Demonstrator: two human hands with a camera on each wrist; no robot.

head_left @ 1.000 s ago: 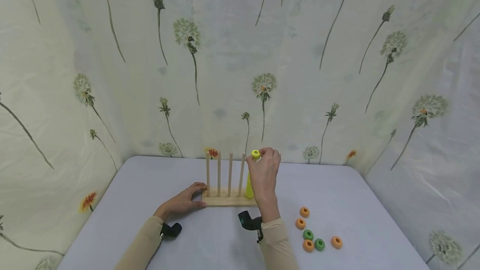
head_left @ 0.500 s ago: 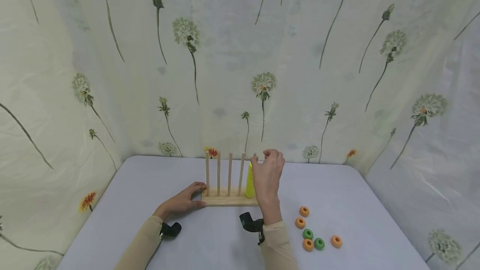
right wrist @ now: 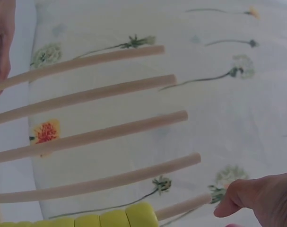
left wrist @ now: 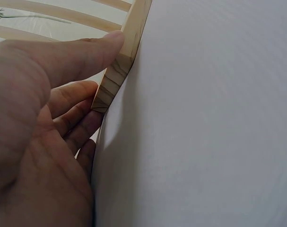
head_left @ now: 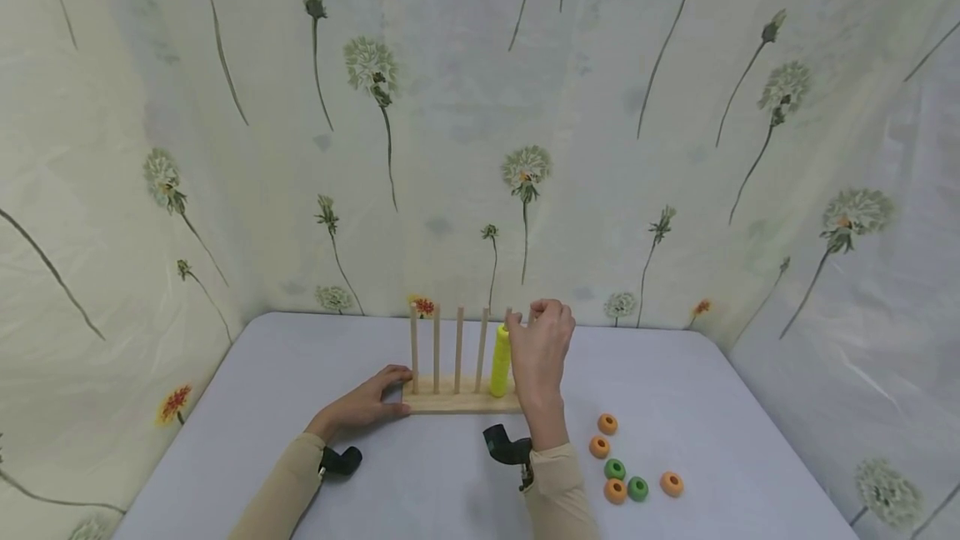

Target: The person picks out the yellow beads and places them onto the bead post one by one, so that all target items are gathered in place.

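Observation:
A wooden peg stand (head_left: 459, 404) with a row of upright pegs stands on the table in the head view. Stacked yellow beads (head_left: 500, 363) cover most of the peg nearest the right hand, and its bare tip shows above the top bead (right wrist: 142, 215) in the right wrist view. My left hand (head_left: 365, 398) grips the stand's left end, thumb on the near side and fingers behind. Beside the top of the beaded peg is my right hand (head_left: 542, 348), its thumb just off the tip with no bead showing in the fingers. The hand covers the stand's right end.
Several loose orange beads (head_left: 672, 484) and two green beads (head_left: 637, 488) lie on the white table (head_left: 420, 482), to the right of the right forearm. A flower-patterned curtain (head_left: 450, 107) hangs behind and on both sides.
The yellow bead pinched at the peg's top has been let go and now sits on the stack. My right hand has shifted slightly right. The left hand stays on the stand.

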